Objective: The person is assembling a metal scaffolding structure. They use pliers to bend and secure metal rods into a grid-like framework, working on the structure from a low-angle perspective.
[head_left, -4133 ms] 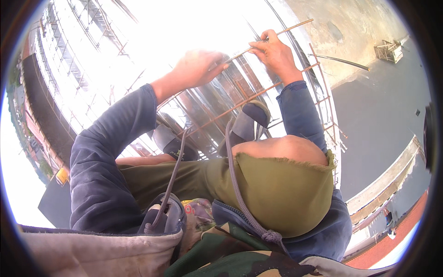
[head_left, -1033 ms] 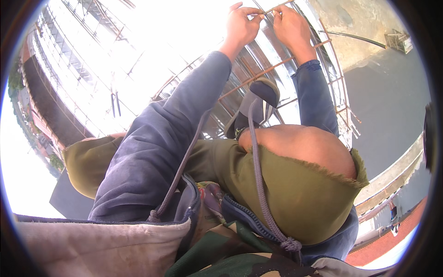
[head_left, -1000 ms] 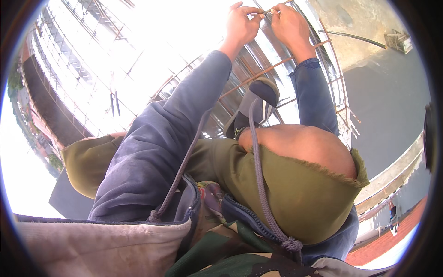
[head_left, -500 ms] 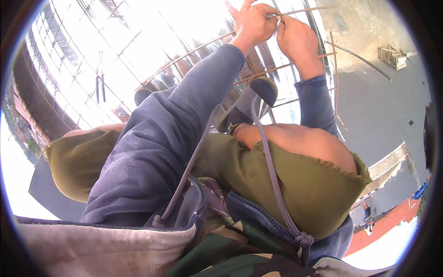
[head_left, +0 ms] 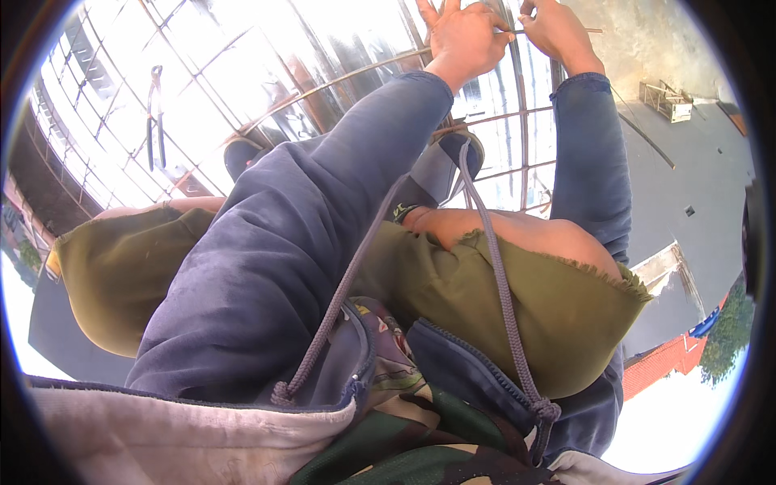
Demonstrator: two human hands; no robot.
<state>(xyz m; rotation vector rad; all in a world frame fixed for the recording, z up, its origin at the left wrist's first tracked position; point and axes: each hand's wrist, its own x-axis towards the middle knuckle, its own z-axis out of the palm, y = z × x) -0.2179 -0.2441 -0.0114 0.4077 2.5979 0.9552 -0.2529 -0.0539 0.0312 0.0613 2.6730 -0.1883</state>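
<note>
Head view: left hand [head_left: 461, 36] and right hand [head_left: 554, 28], both grips grasping a thin wire [head_left: 558, 31] at top edge; long axis horizontal, free end pointing right, against rebar cage [head_left: 517, 121].

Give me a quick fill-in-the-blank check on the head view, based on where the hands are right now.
1. Both hands work on a grid of steel ____.
2. The left hand and right hand are at the ____ edge of the picture.
3. The sleeves are ____ in colour.
4. A pair of pliers hangs on the grid, to the person's ____.

Missing words: bars; top; blue; left
</note>
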